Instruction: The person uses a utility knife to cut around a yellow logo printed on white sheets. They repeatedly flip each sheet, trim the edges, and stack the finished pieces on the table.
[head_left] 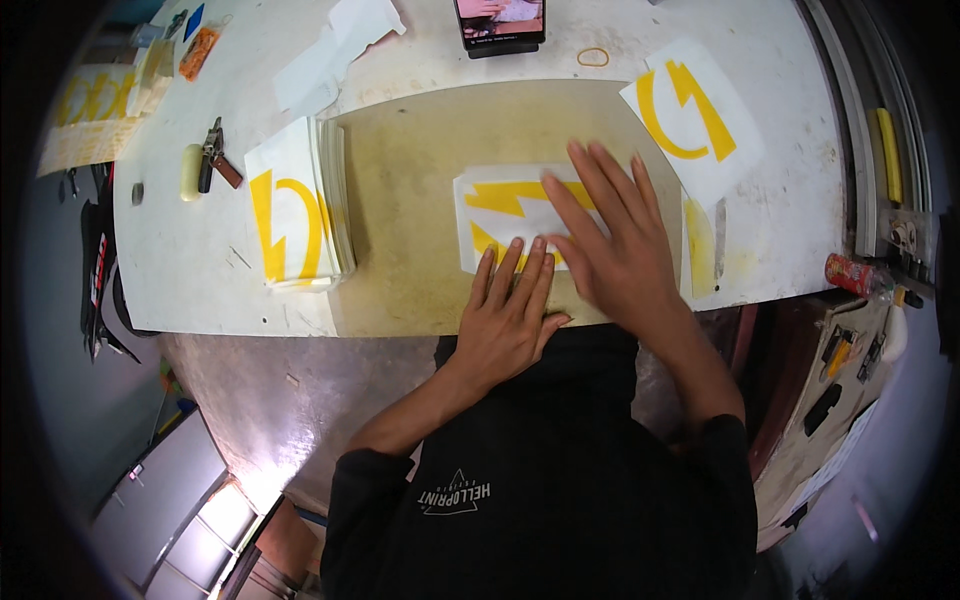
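A white sheet with a yellow lightning-bolt design (520, 215) lies flat on a beige cutting mat (410, 150). My left hand (508, 315) rests with its fingers stretched over the sheet's near edge. Over the sheet's right side, my right hand (620, 235) is open with fingers extended, covering part of the yellow print. Whether the right palm touches the sheet I cannot tell. A stack of similar printed sheets (290, 215) lies at the mat's left edge. To the right, another loose sheet with the yellow design (685, 115) overlaps the mat's corner.
A phone on a stand (500, 25) is at the far side of the white table (200, 280). Nearby lies a rubber band (593, 57). Small tools (212, 160) and scraps of white backing paper (340, 50) lie left. A red can (850, 272) is by the right edge.
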